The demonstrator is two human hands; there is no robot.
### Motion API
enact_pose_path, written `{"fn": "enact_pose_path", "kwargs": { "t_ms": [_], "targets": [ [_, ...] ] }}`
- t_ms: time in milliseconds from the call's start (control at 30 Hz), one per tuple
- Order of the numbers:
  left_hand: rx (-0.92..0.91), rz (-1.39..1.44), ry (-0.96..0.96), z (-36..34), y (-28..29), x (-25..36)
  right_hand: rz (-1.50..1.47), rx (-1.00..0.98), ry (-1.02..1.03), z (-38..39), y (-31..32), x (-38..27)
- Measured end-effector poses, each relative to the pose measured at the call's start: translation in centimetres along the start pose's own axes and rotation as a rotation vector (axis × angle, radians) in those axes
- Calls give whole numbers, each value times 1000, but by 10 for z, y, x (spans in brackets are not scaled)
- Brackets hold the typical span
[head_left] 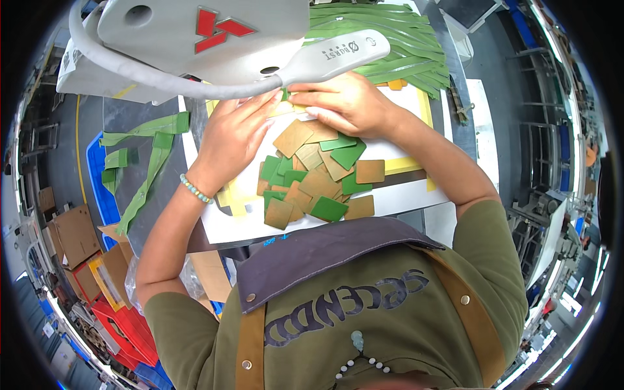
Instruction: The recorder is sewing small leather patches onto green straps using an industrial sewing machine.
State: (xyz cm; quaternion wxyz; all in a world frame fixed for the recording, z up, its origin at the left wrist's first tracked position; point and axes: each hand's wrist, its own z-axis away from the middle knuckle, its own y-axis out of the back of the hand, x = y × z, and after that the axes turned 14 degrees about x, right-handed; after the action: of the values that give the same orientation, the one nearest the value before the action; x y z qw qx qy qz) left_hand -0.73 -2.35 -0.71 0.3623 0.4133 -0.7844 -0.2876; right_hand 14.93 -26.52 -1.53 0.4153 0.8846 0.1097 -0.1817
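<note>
Just below a white paddle-shaped head (341,55) on a grey bent neck, my left hand (237,133) and my right hand (348,107) come together at the upper part of a white board (244,224) edged with yellow tape. Both have bent fingers at a small green piece (284,94) and a yellow strip; the fingertips are partly hidden, so I cannot make out exactly what they grip. Just toward me from them lies a loose pile of rounded-square tan cards (292,136) and green cards (348,156), several of them overlapping.
A grey machine (182,39) overhangs the board's upper left. Long green strips (403,49) are heaped behind on the right; shorter ones (156,156) lie on the left. A blue bin (110,208), cardboard boxes (75,234) and red crates (123,325) are at the left, shelving (539,214) at the right.
</note>
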Motion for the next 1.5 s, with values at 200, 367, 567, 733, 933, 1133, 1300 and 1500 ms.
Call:
{"fn": "enact_pose_path", "kwargs": {
  "t_ms": [200, 367, 567, 733, 933, 1133, 1300, 1500],
  "targets": [
    [16, -94, -78, -3, -6, 4, 41, 97, 39, -5, 1, -2],
    [11, -140, -72, -1, -6, 6, 91, 104, 107, -7, -2, -3],
    [-8, -29, -161, 3, 1, -14, 104, 96, 99, -5, -3, -2],
    [-79, -19, -148, 3, 4, -23, 85, 88, 59, -4, -1, -2],
    [-54, -91, -190, -6, 5, -14, 56, 121, 86, -2, 0, 2],
    [-8, -188, -172, -5, -1, -3, 123, 96, 126, -7, 0, -6],
    [31, -84, -75, 0, -7, -9, 221, 158, 204, -7, -5, -3],
    [145, 8, -24, 7, -5, -11, 421, 221, 441, -25, -11, -1]
  ]
}}
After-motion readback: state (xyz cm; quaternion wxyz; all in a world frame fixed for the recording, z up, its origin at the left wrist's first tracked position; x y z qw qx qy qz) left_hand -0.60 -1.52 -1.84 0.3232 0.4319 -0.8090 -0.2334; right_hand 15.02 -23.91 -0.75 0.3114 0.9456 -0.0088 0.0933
